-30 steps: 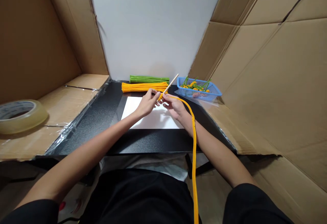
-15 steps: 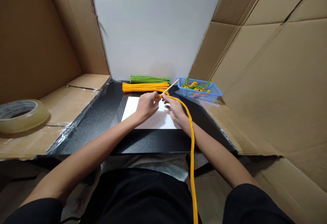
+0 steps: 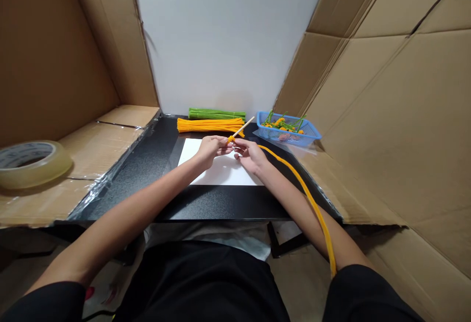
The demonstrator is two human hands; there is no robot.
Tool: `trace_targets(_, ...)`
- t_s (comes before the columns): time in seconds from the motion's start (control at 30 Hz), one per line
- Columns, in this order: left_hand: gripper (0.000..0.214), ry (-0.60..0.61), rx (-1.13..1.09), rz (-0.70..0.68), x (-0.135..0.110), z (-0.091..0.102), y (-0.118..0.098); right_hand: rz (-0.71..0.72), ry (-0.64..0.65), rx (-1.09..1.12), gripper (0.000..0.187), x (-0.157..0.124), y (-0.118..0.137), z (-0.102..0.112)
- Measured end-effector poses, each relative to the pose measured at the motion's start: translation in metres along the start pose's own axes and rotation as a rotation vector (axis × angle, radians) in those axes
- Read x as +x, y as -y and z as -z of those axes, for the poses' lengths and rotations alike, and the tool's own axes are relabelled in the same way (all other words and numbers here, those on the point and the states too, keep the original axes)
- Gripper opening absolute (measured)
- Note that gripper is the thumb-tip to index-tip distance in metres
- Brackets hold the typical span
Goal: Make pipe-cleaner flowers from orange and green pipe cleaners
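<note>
My left hand (image 3: 210, 150) pinches a thin wooden stick (image 3: 243, 128) at the end nearest me. A small coil of yellow pipe cleaner (image 3: 231, 138) wraps the stick just beyond my left fingertips. My right hand (image 3: 250, 156) sits close beside it, its fingers curled at the coil and apparently gripping the pipe cleaner. The long free length of that pipe cleaner (image 3: 309, 199) curves away past my right hand and down over my right forearm. Both hands hover above a white paper sheet (image 3: 221, 171).
Beyond the paper lie a bundle of yellow pipe cleaners (image 3: 209, 125) and a green bundle (image 3: 217, 114). A blue plastic basket (image 3: 290, 136) holds yellow and green pieces. Cardboard walls (image 3: 368, 116) flank the black table (image 3: 121, 189). A roll of clear tape (image 3: 33, 177) rests on cardboard at left.
The free length of yellow pipe cleaner has swung from hanging almost straight down to trailing right along my right forearm. The stick now tilts lower, and my hands sit slightly farther apart.
</note>
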State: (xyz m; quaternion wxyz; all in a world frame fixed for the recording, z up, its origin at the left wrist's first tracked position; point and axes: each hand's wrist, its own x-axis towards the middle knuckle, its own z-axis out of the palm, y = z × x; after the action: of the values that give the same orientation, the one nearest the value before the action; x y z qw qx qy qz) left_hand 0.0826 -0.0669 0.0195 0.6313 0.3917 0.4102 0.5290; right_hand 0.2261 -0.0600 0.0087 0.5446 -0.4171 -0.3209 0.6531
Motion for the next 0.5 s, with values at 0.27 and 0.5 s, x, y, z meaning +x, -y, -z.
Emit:
trace_targets(0.27, 0.012, 0.138, -0.009, -0.064, 0.0018, 0.0049, -0.0053, 0.032, 0.074, -0.027, 0.008, -0.0006, 0.0053, 0.0036)
trace_targets(0.5, 0.007, 0.207, 0.048, -0.128, 0.0024, 0.0072, -0.0068, 0.036, 0.150, -0.080, 0.017, 0.0015, 0.0042, 0.0086)
